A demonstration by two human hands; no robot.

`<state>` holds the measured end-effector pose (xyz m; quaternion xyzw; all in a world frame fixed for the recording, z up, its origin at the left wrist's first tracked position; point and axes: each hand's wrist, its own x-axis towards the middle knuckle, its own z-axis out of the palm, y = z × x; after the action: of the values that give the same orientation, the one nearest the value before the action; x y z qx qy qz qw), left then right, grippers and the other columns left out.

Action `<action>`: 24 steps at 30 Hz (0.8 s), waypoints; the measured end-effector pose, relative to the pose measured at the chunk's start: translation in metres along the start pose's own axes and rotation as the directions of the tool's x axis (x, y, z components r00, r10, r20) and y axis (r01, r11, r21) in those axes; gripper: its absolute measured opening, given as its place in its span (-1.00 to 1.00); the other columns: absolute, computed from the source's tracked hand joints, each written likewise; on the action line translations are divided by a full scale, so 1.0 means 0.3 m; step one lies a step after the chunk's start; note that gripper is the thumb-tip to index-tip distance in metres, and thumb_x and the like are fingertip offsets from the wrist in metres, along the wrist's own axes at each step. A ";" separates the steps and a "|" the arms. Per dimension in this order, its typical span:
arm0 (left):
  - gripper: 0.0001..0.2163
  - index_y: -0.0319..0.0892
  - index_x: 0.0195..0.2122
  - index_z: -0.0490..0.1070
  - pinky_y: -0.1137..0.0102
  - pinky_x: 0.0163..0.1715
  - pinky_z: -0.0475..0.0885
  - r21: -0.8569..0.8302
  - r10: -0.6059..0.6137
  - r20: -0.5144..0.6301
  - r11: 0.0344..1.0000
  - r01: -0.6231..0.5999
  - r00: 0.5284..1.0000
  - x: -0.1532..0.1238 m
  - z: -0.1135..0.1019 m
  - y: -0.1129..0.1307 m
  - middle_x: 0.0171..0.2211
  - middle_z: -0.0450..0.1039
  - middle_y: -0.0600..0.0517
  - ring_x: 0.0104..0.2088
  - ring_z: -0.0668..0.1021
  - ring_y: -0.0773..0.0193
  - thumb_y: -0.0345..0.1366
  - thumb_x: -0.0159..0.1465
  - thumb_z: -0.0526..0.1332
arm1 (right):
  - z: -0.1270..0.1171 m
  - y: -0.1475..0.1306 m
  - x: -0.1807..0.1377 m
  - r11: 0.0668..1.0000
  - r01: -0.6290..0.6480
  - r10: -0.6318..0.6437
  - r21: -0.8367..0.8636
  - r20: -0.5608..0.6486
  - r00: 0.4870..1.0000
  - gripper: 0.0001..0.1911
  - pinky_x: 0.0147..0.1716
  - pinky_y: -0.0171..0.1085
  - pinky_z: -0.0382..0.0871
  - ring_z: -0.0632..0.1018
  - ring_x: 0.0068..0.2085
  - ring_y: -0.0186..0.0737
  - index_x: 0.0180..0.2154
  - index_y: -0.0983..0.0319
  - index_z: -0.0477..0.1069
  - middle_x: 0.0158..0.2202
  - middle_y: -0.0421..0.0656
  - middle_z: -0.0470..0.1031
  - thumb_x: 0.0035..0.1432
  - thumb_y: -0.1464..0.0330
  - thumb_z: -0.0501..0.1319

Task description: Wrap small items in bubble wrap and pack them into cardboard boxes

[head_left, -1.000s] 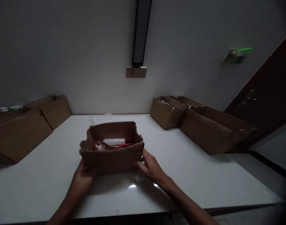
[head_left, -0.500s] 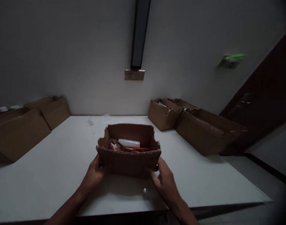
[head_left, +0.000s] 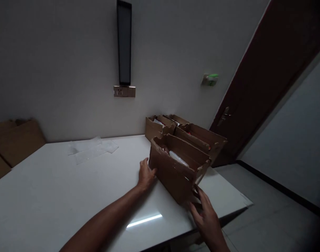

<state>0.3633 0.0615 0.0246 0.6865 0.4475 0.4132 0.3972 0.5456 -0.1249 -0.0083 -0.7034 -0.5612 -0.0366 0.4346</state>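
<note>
An open brown cardboard box (head_left: 173,175) with torn edges stands on the white table (head_left: 70,189), near the table's right end. Inside it I see a white plastic-wrapped packet (head_left: 178,158) and something reddish. My left hand (head_left: 145,174) grips the box's near-left corner. My right hand (head_left: 205,213) holds its near-right corner at the bottom, fingers curled against the cardboard. The box sits turned at an angle, close beside other boxes.
Two more open cardboard boxes (head_left: 199,137) stand against the wall behind the held one. Clear plastic sheets (head_left: 91,148) lie at the table's back. Cardboard boxes (head_left: 15,140) sit at the far left. A dark door (head_left: 254,87) stands at the right, past the table edge.
The box has slid from the table's middle to its right end and turned at an angle, with both hands still on it. My view has swung right.
</note>
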 end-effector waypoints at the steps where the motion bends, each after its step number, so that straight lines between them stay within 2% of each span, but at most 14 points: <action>1: -0.41 -0.25 0.27 0.13 0.11 0.25 0.24 0.026 0.012 0.009 1.000 -0.012 1.000 0.009 0.055 0.002 0.24 0.25 -0.29 0.24 0.35 -0.02 -0.41 0.19 0.20 | 0.009 0.033 0.017 1.000 -0.004 0.004 -0.001 0.003 1.000 -0.45 0.16 0.02 0.37 0.41 0.22 0.04 0.25 0.18 0.17 0.23 0.04 0.33 0.30 0.14 0.07; 4: -0.39 -0.26 0.31 0.11 0.21 0.28 0.22 0.092 0.086 0.099 0.991 -0.095 0.991 0.010 0.183 -0.001 0.26 0.26 -0.24 0.26 0.34 0.04 -0.43 0.20 0.16 | 0.026 0.124 0.089 1.000 -0.016 0.016 0.004 -0.003 1.000 -0.45 0.22 0.00 0.29 0.38 0.24 0.03 0.21 0.21 0.22 0.21 0.05 0.34 0.27 0.13 0.09; 6: -0.35 -0.25 0.33 0.11 0.24 0.31 0.19 0.137 0.137 0.175 0.977 -0.162 0.975 0.011 0.231 -0.008 0.30 0.23 -0.21 0.29 0.31 0.05 -0.43 0.17 0.17 | 0.030 0.170 0.146 0.999 -0.040 0.040 0.010 0.014 0.999 -0.43 0.22 -0.03 0.29 0.38 0.25 0.01 0.20 0.25 0.23 0.22 0.07 0.34 0.26 0.11 0.08; 10: -0.30 -0.24 0.34 0.12 0.22 0.35 0.10 0.222 0.201 0.306 0.935 -0.275 0.930 0.063 0.258 -0.015 0.34 0.20 -0.15 0.32 0.27 0.03 -0.43 0.12 0.18 | 0.047 0.221 0.234 0.998 -0.054 0.055 -0.015 0.063 0.997 -0.41 0.21 -0.03 0.28 0.37 0.25 0.02 0.20 0.29 0.26 0.23 0.11 0.33 0.23 0.11 0.06; 15: -0.38 -0.39 0.31 0.16 0.05 0.34 0.02 0.313 0.211 0.381 0.887 -0.341 0.900 0.134 0.256 0.008 0.29 0.24 -0.31 0.35 0.20 -0.13 -0.38 0.19 0.12 | 0.073 0.239 0.266 0.996 -0.047 0.052 -0.073 0.071 0.996 -0.38 0.21 0.01 0.28 0.38 0.24 0.06 0.16 0.34 0.33 0.23 0.14 0.36 0.17 0.12 0.09; 17: -0.44 -0.35 0.27 0.24 -0.03 0.33 0.00 0.333 0.213 0.419 0.868 -0.368 0.882 0.107 0.246 0.022 0.29 0.24 -0.30 0.35 0.18 -0.17 -0.35 0.21 0.11 | 0.065 0.244 0.265 0.995 -0.063 0.070 -0.078 0.089 0.994 -0.42 0.17 0.01 0.33 0.46 0.18 0.06 0.07 0.35 0.43 0.16 0.14 0.44 0.16 0.10 0.08; 20: -0.52 -0.26 0.21 0.33 -0.06 0.34 -0.04 0.345 0.223 0.470 0.844 -0.411 0.854 -0.004 0.190 0.031 0.33 0.19 -0.24 0.36 0.17 -0.16 -0.28 0.26 0.12 | 0.041 0.247 0.268 0.995 -0.038 0.049 -0.097 0.112 0.993 -0.49 0.09 -0.03 0.41 0.56 0.06 0.04 -0.11 0.29 0.54 0.03 0.09 0.56 0.16 0.08 0.05; 22: -0.54 -0.16 0.21 0.33 0.00 0.35 -0.06 0.328 0.253 0.515 0.825 -0.461 0.819 -0.092 0.116 0.024 0.35 0.17 -0.15 0.37 0.16 -0.09 -0.21 0.29 0.13 | 0.036 0.247 0.274 0.990 0.025 -0.004 -0.140 0.151 0.989 -0.52 0.04 -0.03 0.44 0.59 -0.01 0.05 -0.19 0.23 0.57 -0.05 0.05 0.61 0.16 0.07 0.04; 24: -0.54 -0.05 0.24 0.31 0.06 0.36 -0.05 0.282 0.309 0.586 0.789 -0.546 0.749 -0.160 0.012 0.003 0.36 0.18 -0.04 0.39 0.14 -0.01 -0.16 0.31 0.14 | 0.050 0.249 0.280 0.971 0.110 -0.065 -0.211 0.209 0.976 -0.50 -0.01 0.03 0.46 0.59 -0.03 0.12 -0.20 0.22 0.59 -0.08 0.06 0.62 0.15 0.05 0.02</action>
<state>0.3544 0.0155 0.0141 0.9270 0.2320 0.1868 0.2280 0.6313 -0.0508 -0.0149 -0.7218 -0.6254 -0.0468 0.2928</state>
